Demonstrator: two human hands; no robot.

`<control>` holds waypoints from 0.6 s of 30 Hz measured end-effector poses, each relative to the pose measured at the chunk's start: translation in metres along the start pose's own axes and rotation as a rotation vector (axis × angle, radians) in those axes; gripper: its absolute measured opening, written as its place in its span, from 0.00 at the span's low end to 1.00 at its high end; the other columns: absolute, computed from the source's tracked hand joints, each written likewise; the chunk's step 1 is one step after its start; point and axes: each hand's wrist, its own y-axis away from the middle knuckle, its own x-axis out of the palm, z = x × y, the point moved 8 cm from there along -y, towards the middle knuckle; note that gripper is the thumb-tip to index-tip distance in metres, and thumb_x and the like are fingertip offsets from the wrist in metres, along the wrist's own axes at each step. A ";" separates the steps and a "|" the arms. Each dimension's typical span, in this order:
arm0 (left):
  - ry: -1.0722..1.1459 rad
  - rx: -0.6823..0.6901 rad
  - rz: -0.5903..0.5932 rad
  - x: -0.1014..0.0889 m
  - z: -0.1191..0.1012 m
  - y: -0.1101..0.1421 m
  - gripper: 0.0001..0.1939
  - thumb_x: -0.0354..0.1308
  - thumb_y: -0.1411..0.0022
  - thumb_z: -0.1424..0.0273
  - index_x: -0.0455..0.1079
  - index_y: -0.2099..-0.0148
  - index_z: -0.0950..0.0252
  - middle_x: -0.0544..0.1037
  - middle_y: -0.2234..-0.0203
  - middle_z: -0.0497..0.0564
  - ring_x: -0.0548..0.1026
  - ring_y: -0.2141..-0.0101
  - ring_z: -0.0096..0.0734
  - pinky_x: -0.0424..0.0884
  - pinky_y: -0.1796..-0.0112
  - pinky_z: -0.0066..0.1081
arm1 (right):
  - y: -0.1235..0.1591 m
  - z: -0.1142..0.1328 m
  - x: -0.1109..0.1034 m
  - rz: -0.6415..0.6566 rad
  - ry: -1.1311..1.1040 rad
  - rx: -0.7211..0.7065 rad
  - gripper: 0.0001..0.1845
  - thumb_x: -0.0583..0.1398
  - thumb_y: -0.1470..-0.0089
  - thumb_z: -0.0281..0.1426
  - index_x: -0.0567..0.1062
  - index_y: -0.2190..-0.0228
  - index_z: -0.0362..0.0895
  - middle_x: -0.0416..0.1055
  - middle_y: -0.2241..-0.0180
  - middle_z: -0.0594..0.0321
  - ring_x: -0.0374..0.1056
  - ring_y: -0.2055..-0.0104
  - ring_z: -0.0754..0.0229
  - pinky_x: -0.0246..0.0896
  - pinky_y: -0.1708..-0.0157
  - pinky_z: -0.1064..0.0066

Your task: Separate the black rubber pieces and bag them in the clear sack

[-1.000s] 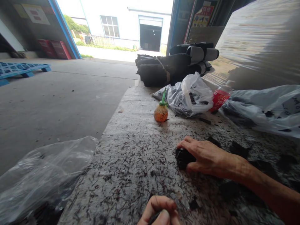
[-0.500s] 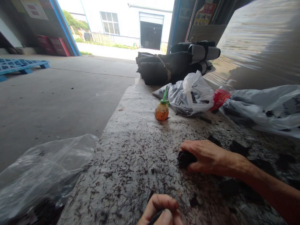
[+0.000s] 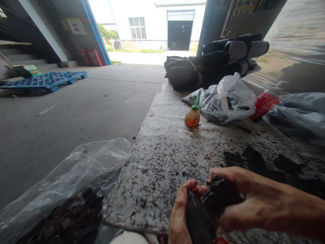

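Both hands are close together over the near edge of the worktable [image 3: 142,162]. My right hand [image 3: 250,198] is closed round a small stack of black rubber-like pieces [image 3: 224,195]. My left hand [image 3: 179,213] has its fingers wrapped along another black rubber-like piece [image 3: 199,218], which touches or nearly touches the stack. More black pieces [image 3: 256,161] lie loose on the table just beyond my right hand. Below the hands a bit of something red [image 3: 221,240] shows, too little to name.
Thin black scraps litter the tabletop. An oil bottle [image 3: 192,118] with green spout, a tied plastic bag [image 3: 230,98] and a red-labelled bottle [image 3: 266,103] stand farther back, before black rolls [image 3: 198,73]. At left are a clear bag of dark pieces [image 3: 73,213] and a blue pallet [image 3: 50,81].
My right hand has drawn back towards me with the black pieces and met my left hand. My left hand now shows a larger black piece. The view has swung left.
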 end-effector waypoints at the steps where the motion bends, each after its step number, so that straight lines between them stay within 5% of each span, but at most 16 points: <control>1: 0.025 0.006 0.013 0.001 0.001 0.000 0.15 0.49 0.39 0.60 0.67 0.63 0.67 0.76 0.72 0.52 0.76 0.69 0.35 0.69 0.65 0.33 | 0.003 0.006 0.009 0.001 -0.026 0.005 0.14 0.65 0.61 0.30 0.74 0.67 0.48 0.72 0.68 0.69 0.67 0.66 0.60 0.60 0.73 0.78; 7: 0.236 0.018 0.221 0.012 0.002 0.005 0.23 0.51 0.46 0.48 0.72 0.65 0.64 0.77 0.67 0.57 0.72 0.57 0.47 0.64 0.54 0.44 | 0.011 0.031 0.022 -0.202 0.084 -0.136 0.20 0.61 0.58 0.27 0.73 0.61 0.56 0.71 0.57 0.70 0.66 0.55 0.56 0.65 0.62 0.75; 13: 0.236 0.044 0.345 0.017 0.004 0.015 0.17 0.58 0.46 0.56 0.72 0.59 0.63 0.75 0.60 0.55 0.70 0.54 0.41 0.65 0.53 0.35 | 0.015 0.029 0.018 -0.427 0.237 -0.240 0.19 0.57 0.55 0.26 0.72 0.59 0.51 0.72 0.61 0.63 0.69 0.62 0.58 0.66 0.61 0.71; 18: 0.080 0.083 0.258 0.012 0.007 0.013 0.16 0.62 0.49 0.69 0.68 0.57 0.64 0.75 0.62 0.53 0.75 0.64 0.35 0.69 0.63 0.30 | 0.023 0.022 0.020 -0.452 0.181 -0.306 0.18 0.54 0.47 0.33 0.67 0.53 0.48 0.71 0.60 0.59 0.70 0.66 0.59 0.67 0.65 0.70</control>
